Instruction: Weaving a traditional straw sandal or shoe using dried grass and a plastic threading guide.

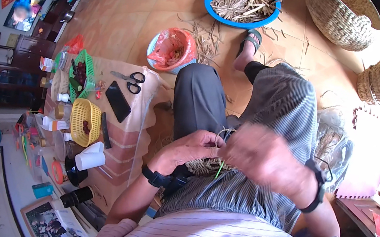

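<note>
In my lap lies a small woven straw piece (207, 167), partly covered by my hands. My left hand (187, 148) is closed on its upper edge, thumb and fingers pinched together beside a thin loop of straw. My right hand (264, 157) is just to the right, over the piece, smeared by motion; its fingers cannot be made out. A thin bright green strip or stick (219, 169) shows below the fingertips, and I cannot tell which hand has it, if either.
At left, a cloth-covered table (129, 143) holds scissors (134, 82), a phone (118, 101), a yellow basket (78, 122) and a green basket (88, 72). A lined bin (186, 69) and a blue basin (239, 24) of dried strips stand ahead. Woven baskets (339, 23) sit far right; a plastic bag (330, 143) lies beside my leg.
</note>
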A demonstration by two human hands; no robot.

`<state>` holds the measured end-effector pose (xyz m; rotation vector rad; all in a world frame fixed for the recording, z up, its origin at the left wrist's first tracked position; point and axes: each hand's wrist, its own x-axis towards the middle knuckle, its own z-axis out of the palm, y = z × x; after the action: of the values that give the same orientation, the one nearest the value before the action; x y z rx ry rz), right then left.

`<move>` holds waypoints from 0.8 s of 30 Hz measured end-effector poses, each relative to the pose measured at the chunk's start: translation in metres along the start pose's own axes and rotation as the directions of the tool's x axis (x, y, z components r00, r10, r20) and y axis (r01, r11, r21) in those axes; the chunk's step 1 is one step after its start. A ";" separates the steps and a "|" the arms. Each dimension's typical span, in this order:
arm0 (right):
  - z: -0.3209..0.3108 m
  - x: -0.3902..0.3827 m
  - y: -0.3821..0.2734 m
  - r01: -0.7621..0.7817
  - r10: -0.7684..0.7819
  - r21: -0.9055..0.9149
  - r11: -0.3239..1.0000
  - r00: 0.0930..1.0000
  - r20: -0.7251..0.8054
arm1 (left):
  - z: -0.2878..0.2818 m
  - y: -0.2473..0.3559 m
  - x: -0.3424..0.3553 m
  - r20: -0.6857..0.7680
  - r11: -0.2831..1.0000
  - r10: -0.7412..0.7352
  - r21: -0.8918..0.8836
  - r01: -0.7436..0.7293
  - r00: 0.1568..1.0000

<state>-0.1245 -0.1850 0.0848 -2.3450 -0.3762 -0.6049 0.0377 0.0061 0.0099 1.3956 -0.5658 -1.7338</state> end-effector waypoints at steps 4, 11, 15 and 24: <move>0.034 -0.011 -0.015 0.124 -0.080 -0.138 0.983 0.954 0.290 | 0.013 0.013 -0.018 -0.103 0.994 0.108 0.010 -0.107 0.989; 0.043 -0.018 -0.006 0.220 -0.155 -0.234 0.947 0.952 0.263 | 0.006 -0.009 -0.005 0.037 0.992 0.111 0.052 -0.112 0.993; 0.046 -0.017 -0.021 0.072 -0.104 0.203 0.977 0.983 0.152 | 0.005 -0.026 0.011 -0.049 0.962 0.233 0.160 -0.222 0.971; 0.054 -0.030 -0.018 -0.066 0.053 0.067 0.996 0.982 0.181 | -0.001 -0.047 0.008 -0.151 0.918 0.376 0.196 -0.345 0.914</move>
<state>-0.1403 -0.1390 0.0434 -2.3386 -0.4008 -0.3470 0.0231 0.0258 -0.0308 1.4422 -0.8223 -1.2686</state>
